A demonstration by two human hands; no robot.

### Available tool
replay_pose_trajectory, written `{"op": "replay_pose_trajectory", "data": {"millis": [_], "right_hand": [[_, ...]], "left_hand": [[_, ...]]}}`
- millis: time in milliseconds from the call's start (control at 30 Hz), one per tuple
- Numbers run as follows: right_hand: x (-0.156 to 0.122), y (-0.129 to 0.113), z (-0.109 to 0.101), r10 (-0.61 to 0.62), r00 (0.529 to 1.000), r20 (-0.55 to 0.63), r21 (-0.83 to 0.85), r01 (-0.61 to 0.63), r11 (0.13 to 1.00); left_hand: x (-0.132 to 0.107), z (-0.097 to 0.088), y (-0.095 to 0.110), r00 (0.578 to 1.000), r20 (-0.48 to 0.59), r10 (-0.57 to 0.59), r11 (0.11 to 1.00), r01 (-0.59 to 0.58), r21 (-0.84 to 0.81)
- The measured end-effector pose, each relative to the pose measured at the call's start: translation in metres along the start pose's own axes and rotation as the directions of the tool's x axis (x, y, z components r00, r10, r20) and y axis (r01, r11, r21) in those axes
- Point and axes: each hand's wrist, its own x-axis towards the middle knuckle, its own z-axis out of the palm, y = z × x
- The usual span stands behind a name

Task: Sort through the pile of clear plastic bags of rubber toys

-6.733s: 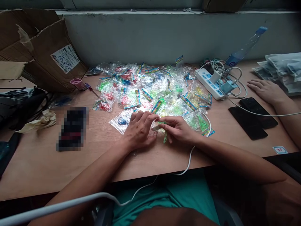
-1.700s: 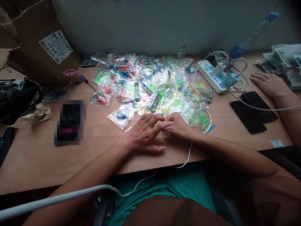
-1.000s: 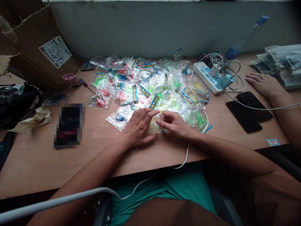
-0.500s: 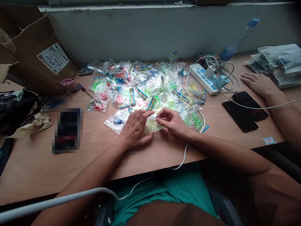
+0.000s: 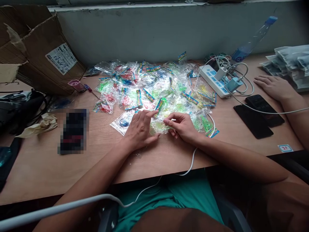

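Observation:
A heap of small clear packets holding coloured bits, with printed header cards, covers the middle of the wooden table. At its near edge lies one clear packet with pale yellow contents, between my hands. My left hand rests flat on that packet's left side, fingers stretched out and pointing right. My right hand is curled, thumb and forefinger pinched together at the packet's right edge. A packet with a blue ring lies just left of my left hand.
A torn cardboard box stands at the back left, with a screwdriver beside it. At right are a power strip with chargers, two dark phones, a bottle, stacked grey bags and another person's hand. A white cable runs off the near edge.
My hands, which met fingertip to fingertip earlier, have drawn slightly apart over the yellow packet. The left fingers have flattened and the right stays pinched. The view shifted a little.

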Motion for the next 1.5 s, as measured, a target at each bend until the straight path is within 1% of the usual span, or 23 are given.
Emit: {"op": "replay_pose_trajectory", "data": {"millis": [133, 233, 333, 433, 600, 767, 867, 967, 1033, 1067, 1167, 1300, 1433, 1500], "right_hand": [[-0.001, 0.001, 0.001, 0.016, 1.000, -0.022, 0.002, -0.016, 1.000], [-0.001, 0.003, 0.001, 0.013, 1.000, -0.020, 0.005, -0.013, 1.000], [-0.001, 0.003, 0.000, 0.034, 0.999, 0.018, -0.025, -0.034, 0.999], [-0.001, 0.002, -0.001, 0.045, 0.997, 0.069, -0.094, -0.038, 0.995], [-0.002, 0.003, 0.000, -0.003, 0.997, 0.083, -0.138, 0.014, 0.990], [0.001, 0.008, 0.002, -0.090, 0.994, 0.068, -0.144, 0.099, 0.985], [0.002, 0.009, 0.001, -0.098, 0.992, 0.074, -0.129, 0.107, 0.986], [0.001, 0.005, -0.002, -0.022, 0.992, 0.126, -0.125, 0.038, 0.991], [0.001, 0.002, -0.004, 0.041, 0.981, 0.190, -0.128, -0.017, 0.992], [0.000, 0.001, -0.004, 0.055, 0.974, 0.220, -0.138, -0.025, 0.990], [0.001, -0.001, -0.005, 0.033, 0.961, 0.274, -0.207, 0.025, 0.978], [0.004, -0.001, -0.003, -0.023, 0.952, 0.307, -0.283, 0.114, 0.952], [0.003, -0.006, 0.000, 0.024, 0.946, 0.323, -0.360, 0.100, 0.928], [0.001, -0.008, 0.003, 0.031, 0.938, 0.346, -0.349, 0.098, 0.932]], "left_hand": [[0.000, 0.002, 0.002, 1.000, 0.014, 0.004, 0.999, -0.003, -0.045], [-0.001, 0.003, 0.005, 0.999, 0.019, 0.029, 0.998, -0.027, -0.064], [-0.003, 0.004, 0.008, 0.998, 0.017, 0.062, 0.996, -0.060, -0.063], [-0.004, 0.004, 0.010, 0.996, 0.026, 0.082, 0.995, -0.080, -0.058], [-0.003, 0.003, 0.013, 0.992, 0.034, 0.118, 0.992, -0.116, -0.058], [-0.001, -0.001, 0.017, 0.987, 0.048, 0.151, 0.987, -0.149, -0.055], [-0.001, -0.002, 0.017, 0.986, 0.053, 0.155, 0.987, -0.152, -0.055], [-0.002, 0.000, 0.016, 0.989, 0.042, 0.140, 0.989, -0.138, -0.050], [-0.002, 0.001, 0.014, 0.991, 0.036, 0.127, 0.990, -0.125, -0.057], [-0.003, 0.002, 0.014, 0.992, 0.033, 0.124, 0.991, -0.121, -0.059], [-0.003, 0.002, 0.015, 0.992, 0.026, 0.124, 0.991, -0.123, -0.047], [-0.002, -0.002, 0.023, 0.985, 0.036, 0.169, 0.986, -0.169, -0.007], [-0.001, -0.004, 0.032, 0.979, 0.028, 0.202, 0.979, -0.202, 0.008], [-0.002, -0.004, 0.035, 0.977, 0.026, 0.211, 0.977, -0.212, 0.025]]}}
